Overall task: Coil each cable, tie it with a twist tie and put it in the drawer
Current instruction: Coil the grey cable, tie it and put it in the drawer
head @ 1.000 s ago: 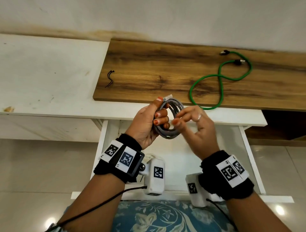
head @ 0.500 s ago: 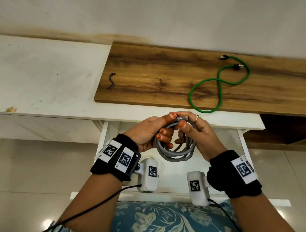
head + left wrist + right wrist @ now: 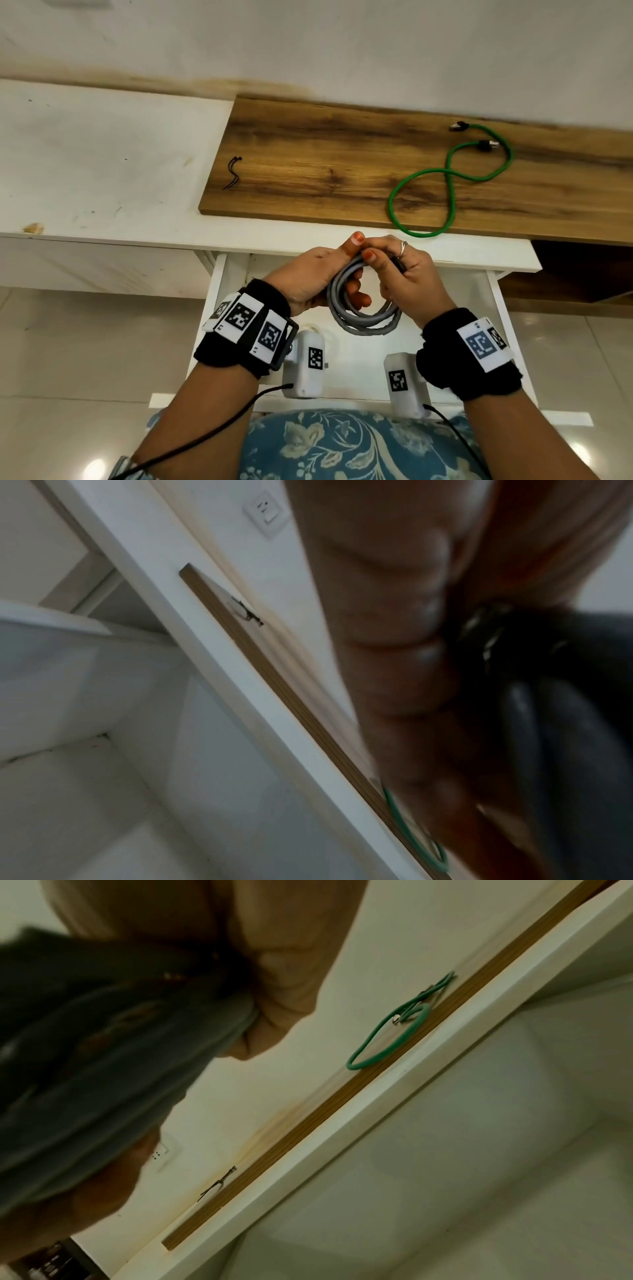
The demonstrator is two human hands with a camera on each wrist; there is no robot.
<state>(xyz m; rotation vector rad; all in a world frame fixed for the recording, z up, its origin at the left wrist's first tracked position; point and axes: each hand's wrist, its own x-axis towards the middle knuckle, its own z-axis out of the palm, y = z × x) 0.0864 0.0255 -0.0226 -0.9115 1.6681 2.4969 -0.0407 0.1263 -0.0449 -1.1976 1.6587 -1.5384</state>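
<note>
Two hands' fingers (image 3: 354, 297) pinch a grey cable (image 3: 364, 322) below the wooden board (image 3: 325, 171) against a white wall (image 3: 342, 44).

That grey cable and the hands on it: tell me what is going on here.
A person holds a coiled grey cable over an open white drawer. The left hand grips one side of the coil, and the right hand pinches it at the top. Whether a tie is on it cannot be told. A green cable lies uncoiled on the wooden board, and black twist ties lie near the board's left end.
</note>
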